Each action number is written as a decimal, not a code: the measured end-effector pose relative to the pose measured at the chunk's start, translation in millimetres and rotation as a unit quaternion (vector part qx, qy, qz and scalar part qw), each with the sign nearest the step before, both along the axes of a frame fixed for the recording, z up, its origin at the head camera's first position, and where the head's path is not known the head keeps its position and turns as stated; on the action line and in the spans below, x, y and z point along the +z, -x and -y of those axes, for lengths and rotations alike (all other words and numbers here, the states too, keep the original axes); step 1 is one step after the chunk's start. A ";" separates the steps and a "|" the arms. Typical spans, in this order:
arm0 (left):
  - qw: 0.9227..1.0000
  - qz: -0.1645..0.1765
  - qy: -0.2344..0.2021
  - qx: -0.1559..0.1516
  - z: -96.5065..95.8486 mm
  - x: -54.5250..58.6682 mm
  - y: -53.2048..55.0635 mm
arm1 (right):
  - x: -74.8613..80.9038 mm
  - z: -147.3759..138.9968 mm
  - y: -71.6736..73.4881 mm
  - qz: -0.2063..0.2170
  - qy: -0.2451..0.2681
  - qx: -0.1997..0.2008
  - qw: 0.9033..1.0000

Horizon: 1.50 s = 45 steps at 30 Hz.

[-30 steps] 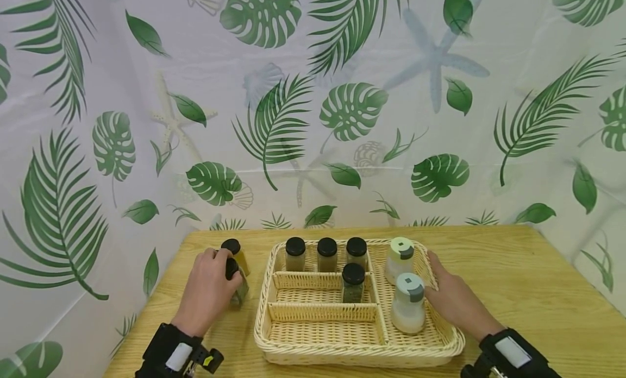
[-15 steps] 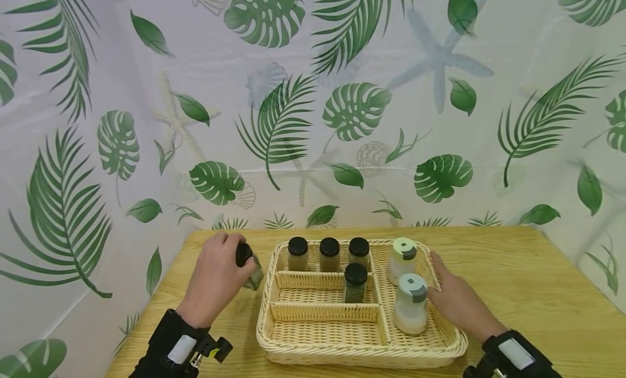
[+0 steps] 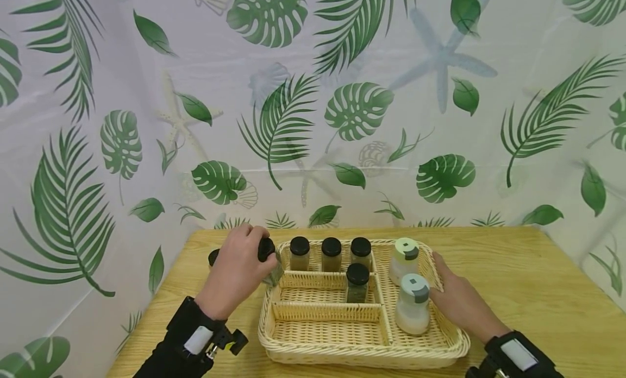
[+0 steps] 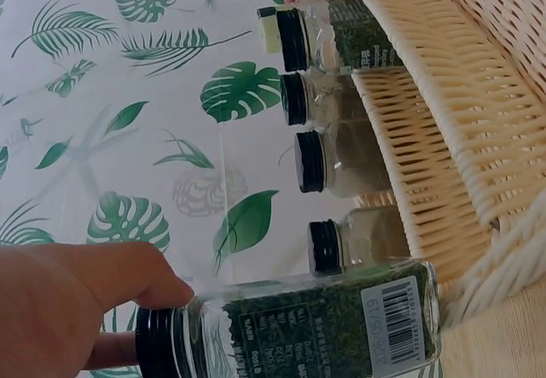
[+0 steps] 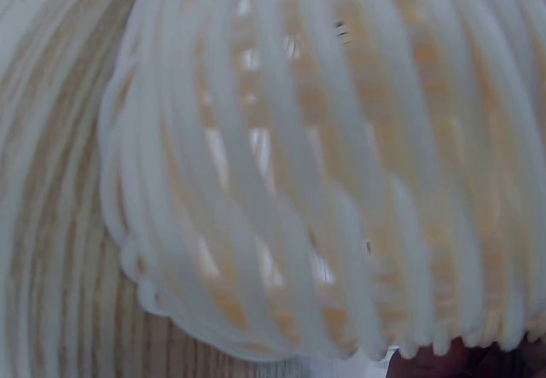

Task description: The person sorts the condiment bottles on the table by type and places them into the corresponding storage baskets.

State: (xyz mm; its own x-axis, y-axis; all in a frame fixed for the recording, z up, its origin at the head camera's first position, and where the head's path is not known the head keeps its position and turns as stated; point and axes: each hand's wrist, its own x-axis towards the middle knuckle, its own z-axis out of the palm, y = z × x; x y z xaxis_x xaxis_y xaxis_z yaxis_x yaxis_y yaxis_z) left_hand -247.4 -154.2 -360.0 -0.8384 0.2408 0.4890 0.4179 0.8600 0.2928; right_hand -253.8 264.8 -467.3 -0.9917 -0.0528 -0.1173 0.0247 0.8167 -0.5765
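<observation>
By its black lid my left hand (image 3: 239, 272) pinches a glass spice jar (image 4: 316, 322) of dried green herbs. The jar overlaps the left rim of a divided wicker basket (image 3: 332, 353) in the head view. A similar herb jar (image 3: 357, 292) stands in the middle compartment. Behind it, the back compartment holds three black-lidded jars (image 3: 331, 258) with paler contents. My right hand (image 3: 462, 307) holds the basket's right rim; close-up wicker (image 5: 316, 165) fills most of the right wrist view.
Two shakers with pale lids, a rear one (image 3: 404, 261) and a front one (image 3: 413, 310), stand in the right compartment. Another black lid (image 3: 213, 257) shows behind my left hand on the wooden table (image 3: 528, 280). A leaf-print sheet (image 3: 313, 123) hangs behind.
My left hand has lifted the herb jar from beside another jar on the left and carried it rightward to the basket's left rim. The right hand stays on the basket.
</observation>
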 end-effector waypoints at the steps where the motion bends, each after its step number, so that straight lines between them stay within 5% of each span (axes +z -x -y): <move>1: 1.000 0.003 0.003 -0.003 -1.7 -0.2 0.4 | -0.1 -0.2 -0.1 -0.001 0.000 0.000 1.000; 14: 0.998 0.003 0.038 -0.051 -21.3 -3.9 1.8 | 0.9 -0.7 -0.3 -0.001 0.006 0.001 1.000; 21: 0.996 0.036 0.050 -0.072 -32.3 -9.1 3.2 | 1.2 -0.7 0.2 -0.004 0.005 0.001 1.000; 26: 0.992 0.063 0.059 -0.091 -37.8 -16.4 6.3 | 1.8 0.3 -0.5 -0.004 0.002 -0.001 1.000; 45: 0.976 0.062 0.152 -0.145 -44.8 -32.5 14.8 | 1.6 -0.9 1.2 0.003 0.001 -0.005 1.000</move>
